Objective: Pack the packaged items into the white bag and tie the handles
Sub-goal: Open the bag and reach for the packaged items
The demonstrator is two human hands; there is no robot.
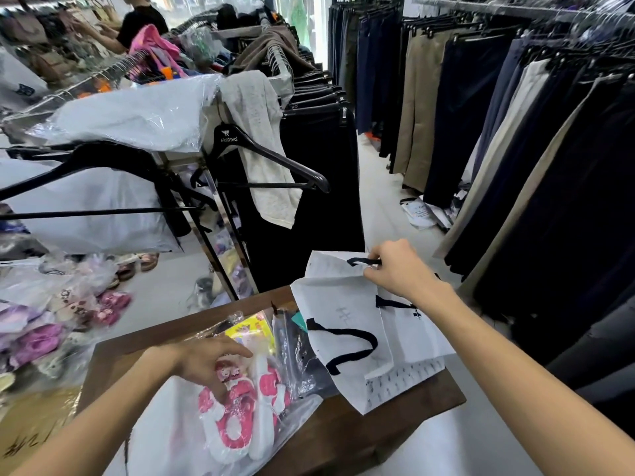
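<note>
Landmark: the wooden table (395, 427).

The white bag (347, 314) is lying flat and unopened over the table's far right corner, its long axis running from the lifted top edge, beyond the table, back toward the near right edge. One dark handle (347, 341) is looping loose across its face.

The right hand (400, 267) is closed in a pinch on the bag's top edge and the second dark handle, holding that end raised off the table. Mouth not yet spread, as far as I can judge.

The left hand (209, 364) is resting, fingers curled and half open, on the pink-and-white packaged item (237, 417) at the table's near left; whether it is truly gripping is not clear. Yellow packet (252, 329) and a dark packaged item (299, 359) are lying mid-table, between that pile and the bag.

Key relation: packages are sitting left of the bag, nearer the left hand; the bag's mouth is at the far end, under the right hand. Likely next: right opening the mouth toward the left, left feeding items across.
</note>
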